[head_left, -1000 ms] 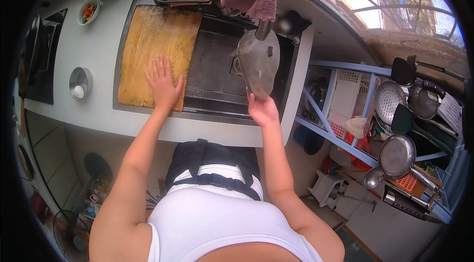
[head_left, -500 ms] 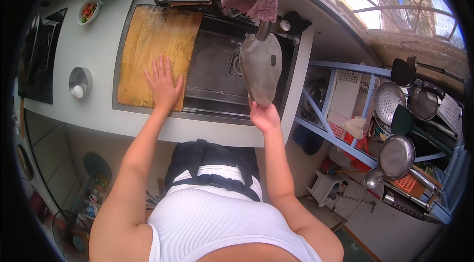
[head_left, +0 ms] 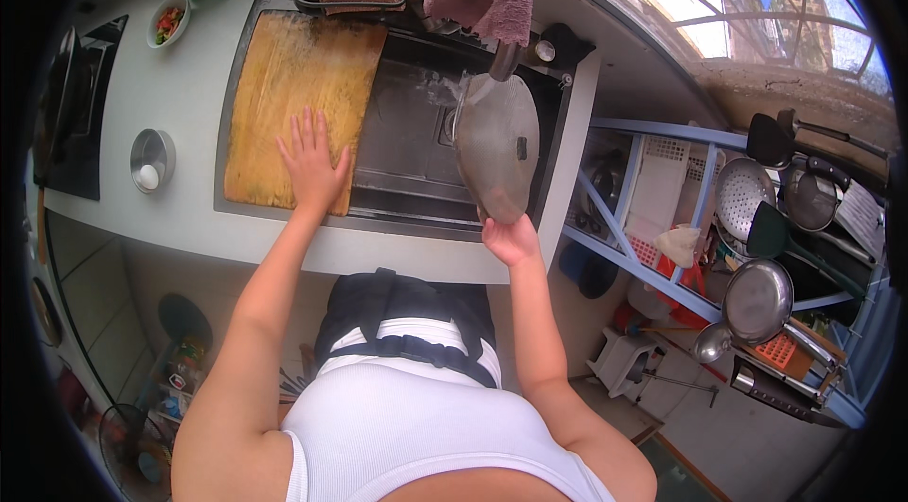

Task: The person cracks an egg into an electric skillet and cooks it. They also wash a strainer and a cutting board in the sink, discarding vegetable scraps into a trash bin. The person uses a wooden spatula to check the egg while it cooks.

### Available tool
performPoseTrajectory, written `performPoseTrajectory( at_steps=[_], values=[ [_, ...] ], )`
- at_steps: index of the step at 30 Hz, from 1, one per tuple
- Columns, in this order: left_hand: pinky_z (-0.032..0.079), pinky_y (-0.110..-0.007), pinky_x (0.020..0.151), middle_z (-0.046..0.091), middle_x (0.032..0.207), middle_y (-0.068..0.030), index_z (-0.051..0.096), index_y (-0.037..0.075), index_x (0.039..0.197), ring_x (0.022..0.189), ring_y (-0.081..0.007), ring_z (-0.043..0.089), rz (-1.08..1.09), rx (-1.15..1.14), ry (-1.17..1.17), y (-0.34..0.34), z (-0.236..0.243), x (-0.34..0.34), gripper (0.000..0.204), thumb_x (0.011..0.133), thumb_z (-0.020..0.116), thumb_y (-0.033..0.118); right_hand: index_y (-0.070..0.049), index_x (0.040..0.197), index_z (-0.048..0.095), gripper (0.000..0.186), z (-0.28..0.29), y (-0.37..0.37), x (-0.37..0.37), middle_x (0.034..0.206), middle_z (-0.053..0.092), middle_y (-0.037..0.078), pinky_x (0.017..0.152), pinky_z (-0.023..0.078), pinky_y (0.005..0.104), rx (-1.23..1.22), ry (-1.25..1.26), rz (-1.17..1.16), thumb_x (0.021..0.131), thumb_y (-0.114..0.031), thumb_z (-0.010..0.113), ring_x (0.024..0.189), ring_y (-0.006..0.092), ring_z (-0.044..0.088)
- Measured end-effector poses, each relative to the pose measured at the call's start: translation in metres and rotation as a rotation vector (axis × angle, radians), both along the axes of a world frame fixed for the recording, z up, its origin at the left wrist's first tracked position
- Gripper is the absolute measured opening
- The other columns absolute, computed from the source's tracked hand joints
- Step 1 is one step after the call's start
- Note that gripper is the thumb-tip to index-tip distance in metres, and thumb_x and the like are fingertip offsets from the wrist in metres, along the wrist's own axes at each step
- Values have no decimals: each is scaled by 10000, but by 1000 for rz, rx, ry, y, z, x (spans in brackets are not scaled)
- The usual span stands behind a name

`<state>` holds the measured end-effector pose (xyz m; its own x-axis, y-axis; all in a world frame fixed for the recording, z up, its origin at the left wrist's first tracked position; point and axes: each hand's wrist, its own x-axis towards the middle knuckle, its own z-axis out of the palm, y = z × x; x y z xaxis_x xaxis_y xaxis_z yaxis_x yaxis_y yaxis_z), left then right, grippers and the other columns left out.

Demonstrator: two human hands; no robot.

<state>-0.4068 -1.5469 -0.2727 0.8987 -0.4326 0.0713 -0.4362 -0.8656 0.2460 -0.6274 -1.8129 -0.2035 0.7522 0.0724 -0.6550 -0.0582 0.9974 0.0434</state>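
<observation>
And the clear lid (head_left: 492, 128) has come closer to the body, sliding down from the tap since the earlier frame, the right hand (head_left: 512, 239) drawing back with it! That hand pinches the near rim, lid at its twelve o'clock, tilted over the sink (head_left: 402, 138). The left hand, meanwhile, lies flat, fingers fanned, on the cutting board (head_left: 303, 57), lid at its three o'clock.

Danger here: a one-sided grip on a rim that looks wet, so a slip could drop it into the basin. Just beyond its twelve o'clock edge, the tap (head_left: 504, 62) could knock it; what look like splashes could spray wide.

Farther out, at the left hand's nine, a metal bowl (head_left: 163, 144) holding an egg (head_left: 148, 177); at ten, a food bowl (head_left: 155, 32). Labels? No brand or writing legible anywhere.
</observation>
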Motion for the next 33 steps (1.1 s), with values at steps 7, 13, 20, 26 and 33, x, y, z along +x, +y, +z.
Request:
performPoseTrajectory(
  at_steps=[7, 13, 20, 26, 33],
  values=[
    [70, -577, 1114, 225, 1533, -105, 269, 90, 1465, 1421, -319, 166, -2, -2, -3, 0, 0, 0, 730, 860, 556, 380, -53, 1146, 595, 264, -5, 2, 14, 1137, 616, 104, 756, 596, 334, -32, 52, -20, 951, -171, 462, 953, 261, 634],
    [66, -576, 1115, 218, 1536, -102, 265, 89, 1467, 1422, -316, 166, 2, -9, 5, 0, 0, 1, 732, 861, 555, 382, -53, 1151, 584, 260, -4, 1, 26, 1132, 607, 110, 748, 599, 331, -59, 31, 11, 955, -184, 473, 948, 299, 627],
    [69, -576, 1116, 217, 1537, -100, 262, 91, 1469, 1422, -315, 165, 5, -9, 3, 0, 0, 1, 735, 863, 554, 388, -66, 1182, 554, 278, 3, 2, 20, 1118, 605, 111, 729, 597, 323, -121, 39, 61, 962, -212, 469, 949, 321, 620],
    [74, -579, 1115, 220, 1536, -102, 264, 89, 1467, 1421, -317, 166, 0, -2, 10, 0, 1, 1, 735, 861, 557, 385, -77, 1195, 550, 285, -6, 0, 3, 1135, 596, 113, 717, 597, 315, -128, 31, 90, 968, -222, 454, 957, 316, 618],
    [83, -581, 1112, 225, 1533, -106, 274, 85, 1462, 1420, -321, 167, 2, 1, 6, 1, 1, 1, 732, 858, 560, 383, -70, 1160, 561, 268, -6, -14, -1, 1069, 625, 91, 693, 598, 318, -250, 107, 147, 977, -219, 435, 919, 246, 632]
  ],
)
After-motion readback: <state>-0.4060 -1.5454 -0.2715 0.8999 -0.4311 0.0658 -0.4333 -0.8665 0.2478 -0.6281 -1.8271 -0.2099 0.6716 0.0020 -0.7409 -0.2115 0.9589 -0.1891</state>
